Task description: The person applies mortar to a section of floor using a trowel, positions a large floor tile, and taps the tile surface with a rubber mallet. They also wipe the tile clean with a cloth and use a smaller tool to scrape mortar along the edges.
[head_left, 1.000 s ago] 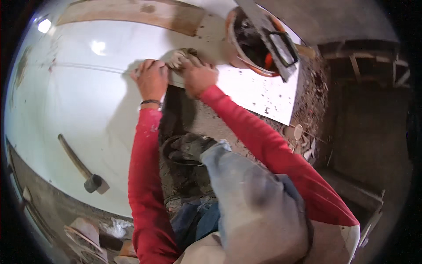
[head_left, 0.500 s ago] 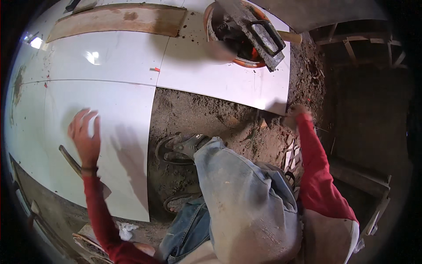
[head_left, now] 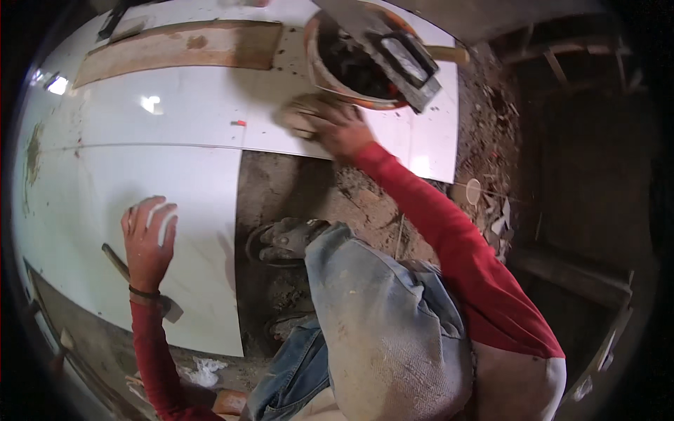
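Observation:
My right hand (head_left: 342, 130) reaches over the white tile and is closed on a tan, sponge-like block (head_left: 296, 114), slightly blurred, just in front of the orange-rimmed bucket (head_left: 314, 69). Across that bucket lies a mud-caked trowel (head_left: 411, 62) with a black handle, above dark contents. Over the white floor tiles (head_left: 196, 210) on the left, my left hand (head_left: 149, 235) is held with its fingers apart and loosely bent, nothing in them. A wooden-handled tool (head_left: 116, 261) lies beneath my left wrist, its middle hidden by it.
A long stained board (head_left: 182, 48) lies on the far tiles, and a small red piece (head_left: 240, 123) sits near a joint. Bare rough soil (head_left: 365, 193) borders the tiles around my feet. Broken tile pieces (head_left: 502, 221) lie to the right.
My right hand has swung from the tile's right corner, left and away from me, to the tan block by the bucket. My left hand has shifted slightly nearer and stays open.

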`<action>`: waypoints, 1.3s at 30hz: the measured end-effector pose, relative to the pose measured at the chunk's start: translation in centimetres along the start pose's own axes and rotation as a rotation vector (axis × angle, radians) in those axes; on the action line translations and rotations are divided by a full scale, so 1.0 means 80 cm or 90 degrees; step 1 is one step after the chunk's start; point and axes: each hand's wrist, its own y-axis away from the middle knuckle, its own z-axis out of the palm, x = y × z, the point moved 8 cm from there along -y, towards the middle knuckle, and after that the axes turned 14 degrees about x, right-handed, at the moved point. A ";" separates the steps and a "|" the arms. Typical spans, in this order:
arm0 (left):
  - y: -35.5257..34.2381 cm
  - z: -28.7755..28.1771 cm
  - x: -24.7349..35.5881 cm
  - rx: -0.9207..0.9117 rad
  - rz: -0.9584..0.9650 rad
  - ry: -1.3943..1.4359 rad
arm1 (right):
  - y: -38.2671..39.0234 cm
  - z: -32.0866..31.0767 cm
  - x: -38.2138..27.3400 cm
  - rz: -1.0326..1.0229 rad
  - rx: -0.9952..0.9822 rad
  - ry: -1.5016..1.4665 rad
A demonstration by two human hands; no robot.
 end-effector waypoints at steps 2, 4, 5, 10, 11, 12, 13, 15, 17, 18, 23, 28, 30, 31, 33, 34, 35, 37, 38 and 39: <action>0.022 -0.020 0.004 -0.024 0.019 -0.011 | 0.090 0.005 0.094 0.057 0.057 -0.004; 0.057 -0.050 -0.007 -0.043 -0.065 -0.014 | 0.175 -0.034 0.196 0.257 0.069 -0.027; 0.071 -0.036 -0.001 -0.020 -0.106 0.046 | 0.293 -0.081 0.363 0.386 -0.076 0.194; 0.257 -0.105 0.003 -0.126 -0.626 0.277 | 0.379 -0.217 0.429 0.760 -0.287 0.479; 0.312 -0.095 0.019 -0.222 -0.789 0.362 | 0.353 -0.271 0.395 0.784 -0.223 0.513; 0.369 -0.095 0.040 -0.230 -0.860 0.516 | 0.332 -0.297 0.349 0.791 -0.176 0.505; 0.420 -0.080 0.070 -0.218 -0.908 0.689 | 0.336 -0.308 0.340 0.771 -0.159 0.494; 0.486 -0.059 0.133 -0.160 -1.045 0.884 | 0.335 -0.260 0.318 0.654 -0.120 0.087; 0.522 -0.038 0.175 -0.036 -1.175 0.911 | 0.233 -0.212 0.207 0.482 -0.136 -0.111; 0.532 -0.032 0.186 0.027 -1.220 0.891 | 0.170 -0.193 0.139 0.368 -0.140 -0.163; 0.548 -0.036 0.204 0.229 -1.308 0.735 | -0.091 -0.118 -0.074 0.003 -0.024 -0.197; 0.573 -0.100 0.237 0.334 -1.405 0.493 | -0.298 -0.015 -0.231 -0.131 0.020 -0.178; 0.567 -0.120 0.249 0.349 -1.430 0.409 | -0.368 0.039 -0.249 -0.093 0.041 -0.139; 0.560 -0.126 0.250 0.356 -1.435 0.378 | -0.396 0.070 -0.254 -0.105 0.046 -0.138; 0.544 -0.160 0.257 0.367 -1.443 0.290 | -0.432 0.160 -0.252 -0.038 -0.143 -0.033; 0.532 -0.186 0.261 0.362 -1.442 0.228 | -0.412 0.170 -0.281 -0.056 -0.151 0.048; 0.514 -0.217 0.266 0.356 -1.435 0.164 | -0.414 0.190 -0.294 -0.060 -0.153 0.037; 0.461 -0.273 0.253 0.358 -1.356 0.073 | -0.430 0.213 -0.321 -0.121 -0.027 0.078; 0.426 -0.295 0.231 0.350 -1.291 0.058 | -0.446 0.224 -0.335 -0.123 -0.020 0.057; 0.390 -0.302 0.197 0.335 -1.225 0.077 | -0.463 0.234 -0.349 -0.128 -0.028 0.052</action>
